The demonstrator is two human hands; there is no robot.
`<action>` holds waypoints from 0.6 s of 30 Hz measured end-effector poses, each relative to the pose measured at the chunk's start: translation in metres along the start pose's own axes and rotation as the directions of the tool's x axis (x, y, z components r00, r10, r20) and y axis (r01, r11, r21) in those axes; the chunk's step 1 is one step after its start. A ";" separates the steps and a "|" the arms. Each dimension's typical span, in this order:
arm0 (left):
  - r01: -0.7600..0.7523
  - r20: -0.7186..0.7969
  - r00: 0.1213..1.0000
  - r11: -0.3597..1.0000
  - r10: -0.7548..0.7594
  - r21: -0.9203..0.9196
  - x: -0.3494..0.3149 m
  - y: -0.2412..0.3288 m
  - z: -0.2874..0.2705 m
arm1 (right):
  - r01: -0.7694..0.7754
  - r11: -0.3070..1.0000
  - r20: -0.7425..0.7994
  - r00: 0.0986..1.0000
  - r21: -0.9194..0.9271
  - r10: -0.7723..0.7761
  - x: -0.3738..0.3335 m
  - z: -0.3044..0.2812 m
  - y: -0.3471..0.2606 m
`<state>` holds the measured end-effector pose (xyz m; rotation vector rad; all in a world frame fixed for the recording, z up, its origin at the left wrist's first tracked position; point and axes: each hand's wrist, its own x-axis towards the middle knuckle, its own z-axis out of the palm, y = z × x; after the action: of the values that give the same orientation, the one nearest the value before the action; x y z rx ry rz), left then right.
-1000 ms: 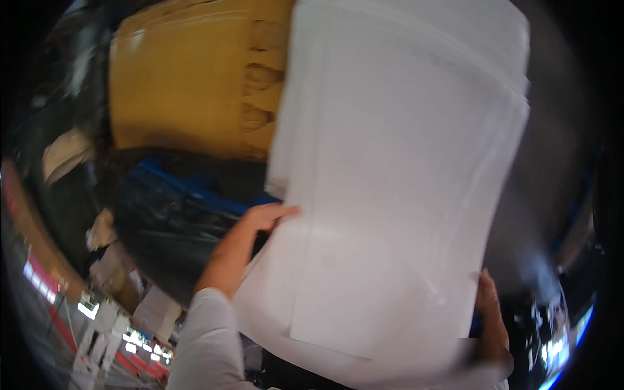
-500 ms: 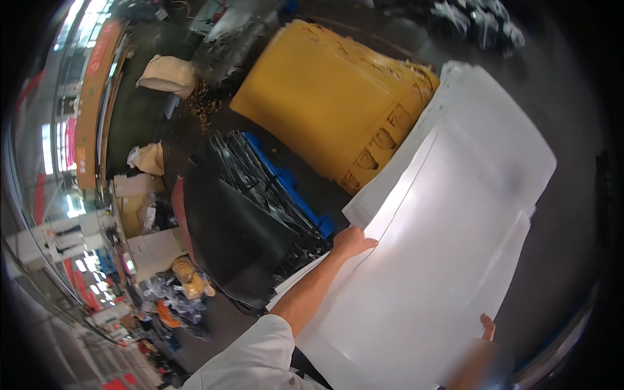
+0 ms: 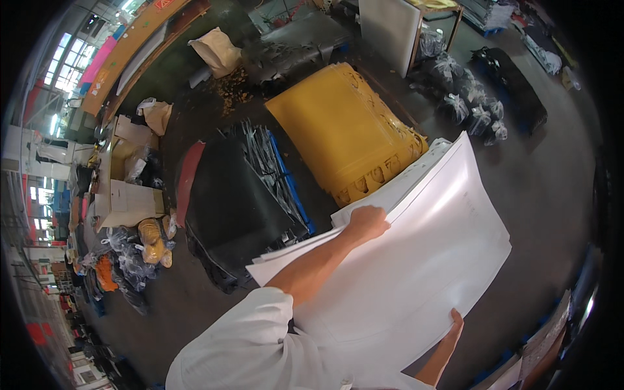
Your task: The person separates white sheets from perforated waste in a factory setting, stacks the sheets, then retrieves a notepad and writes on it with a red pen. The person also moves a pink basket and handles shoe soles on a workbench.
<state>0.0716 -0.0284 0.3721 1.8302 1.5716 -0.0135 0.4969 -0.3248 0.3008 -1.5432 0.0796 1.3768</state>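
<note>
A wide stack of white, bendy sheets (image 3: 416, 273) spreads in front of my body, its far corner curving upward. My left hand (image 3: 369, 223) is closed on its far-left edge, knuckles up. Along the near-right edge my right hand (image 3: 454, 327) grips the sheets, thumb on top and the other fingers hidden underneath. Beyond the white sheets lies a pile of yellow sheets (image 3: 338, 127) with cut-out holes along its edges. To the left is a pile of black sheets (image 3: 227, 201), with layered black strips beside a blue edge.
Clear bags with dark contents (image 3: 478, 97) and a long black bundle (image 3: 513, 84) lie on the floor at the far right. Paper sacks (image 3: 218, 52), cartons (image 3: 133, 205) and bagged goods (image 3: 127, 250) stand at the left. Flat boards (image 3: 543, 338) lean at the lower right.
The view has swung, bringing more of the far floor into sight. The white sheets now bend upward at the far end, and my left hand has turned over and closed tighter on their edge.
</note>
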 end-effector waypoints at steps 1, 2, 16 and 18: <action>-0.014 -0.012 1.000 1.000 0.014 -0.005 0.000 0.010 -0.014 | 0.016 1.000 0.016 1.000 -0.001 -0.016 -0.006 0.007 -0.010; -0.026 -0.022 0.999 1.000 0.026 -0.004 0.000 0.011 -0.020 | 0.032 0.999 0.033 0.999 0.002 -0.032 -0.008 0.011 -0.013; -0.094 0.095 0.991 0.996 0.093 0.000 0.084 -0.071 -0.036 | 0.110 0.989 -0.055 0.992 -0.095 -0.115 -0.003 0.144 0.029; -0.094 0.152 0.984 0.995 0.096 -0.015 0.113 -0.105 -0.038 | 0.095 0.991 -0.126 0.986 -0.098 -0.107 0.005 0.187 0.044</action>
<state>-0.0065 0.0887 0.2986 1.8504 1.3757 -0.1010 0.3403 -0.2140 0.3026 -1.6908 0.0183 1.2127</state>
